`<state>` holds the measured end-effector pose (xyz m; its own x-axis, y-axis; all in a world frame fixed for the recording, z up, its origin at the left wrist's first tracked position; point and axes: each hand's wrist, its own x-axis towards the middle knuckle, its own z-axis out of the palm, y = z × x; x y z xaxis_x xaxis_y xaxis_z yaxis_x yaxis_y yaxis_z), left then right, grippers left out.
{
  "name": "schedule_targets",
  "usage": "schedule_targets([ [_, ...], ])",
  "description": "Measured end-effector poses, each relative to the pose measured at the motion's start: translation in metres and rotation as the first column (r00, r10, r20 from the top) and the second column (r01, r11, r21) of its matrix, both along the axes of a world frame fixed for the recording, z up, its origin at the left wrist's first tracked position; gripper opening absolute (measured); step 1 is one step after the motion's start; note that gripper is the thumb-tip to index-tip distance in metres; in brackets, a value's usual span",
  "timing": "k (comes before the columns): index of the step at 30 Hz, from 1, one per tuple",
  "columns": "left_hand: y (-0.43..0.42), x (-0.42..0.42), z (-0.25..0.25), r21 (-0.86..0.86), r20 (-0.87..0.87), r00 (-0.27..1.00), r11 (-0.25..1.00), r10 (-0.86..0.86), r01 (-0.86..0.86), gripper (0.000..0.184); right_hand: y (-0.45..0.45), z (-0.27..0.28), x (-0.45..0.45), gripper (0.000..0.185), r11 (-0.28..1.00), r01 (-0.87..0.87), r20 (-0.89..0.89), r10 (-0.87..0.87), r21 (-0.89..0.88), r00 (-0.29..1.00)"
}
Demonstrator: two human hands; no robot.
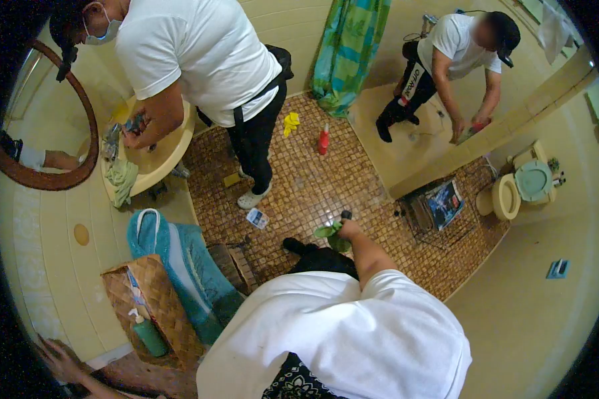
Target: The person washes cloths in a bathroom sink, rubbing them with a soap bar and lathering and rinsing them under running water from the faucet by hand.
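My right hand (348, 230) is closed on a green item (338, 242), held low over the brown tiled floor (293, 156); a small dark end shows beside the hand. Whether the item is a cloth or a tool is unclear. At the lower left, my left hand (58, 362) has its fingers spread near the wall's lower edge, left of a woven basket (154, 302). In the basket stands a green pump bottle (150, 338).
A person (203, 60) bends over the sink (170, 156), hands in the basin. A second person (459, 50) reaches low beyond a ledge. Red bottle (323, 141), yellow gloves (291, 124) and magazine rack (441, 205) are on the floor. The toilet (506, 198) stands right.
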<state>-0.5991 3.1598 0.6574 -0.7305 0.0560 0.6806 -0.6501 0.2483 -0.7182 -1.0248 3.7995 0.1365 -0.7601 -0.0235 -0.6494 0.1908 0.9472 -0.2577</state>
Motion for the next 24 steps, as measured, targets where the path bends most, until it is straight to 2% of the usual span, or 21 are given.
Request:
schedule_targets([
  [5, 0.005, -0.003, 0.004, 0.004, 0.026, 0.997, 0.997, -0.072, 0.072, 0.033, -0.004, 0.016, -0.001, 0.047, 1.0, -0.026, -0.02, 0.026, -0.003, 0.999],
  [8, -0.015, 0.014, -0.005, 0.009, 0.083, 0.996, 1.0, -0.024, 0.023, 0.034, 0.001, 0.015, -0.001, 0.048, 0.999, -0.031, -0.003, 0.031, -0.034, 1.0],
  [13, -0.019, 0.016, -0.015, 0.087, -0.058, 0.996, 0.994, 0.071, -0.066, 0.034, -0.001, 0.021, 0.0, 0.05, 1.0, -0.007, 0.032, 0.007, -0.011, 0.999],
  [16, -0.002, 0.008, -0.012, 0.096, -0.023, 0.992, 0.988, 0.125, -0.122, 0.032, 0.002, 0.01, -0.005, 0.052, 0.998, 0.026, 0.04, -0.024, -0.051, 0.999],
  [18, 0.002, 0.003, -0.009, 0.117, -0.048, 0.996, 0.991, 0.077, -0.071, 0.032, -0.002, 0.031, -0.003, 0.054, 1.0, 0.009, 0.022, -0.009, -0.03, 1.0],
  [24, -0.008, 0.008, -0.008, 0.182, -0.088, 0.996, 0.983, -0.005, 0.021, 0.034, 0.001, 0.029, -0.002, 0.054, 0.999, -0.004, 0.074, 0.006, -0.034, 0.997],
])
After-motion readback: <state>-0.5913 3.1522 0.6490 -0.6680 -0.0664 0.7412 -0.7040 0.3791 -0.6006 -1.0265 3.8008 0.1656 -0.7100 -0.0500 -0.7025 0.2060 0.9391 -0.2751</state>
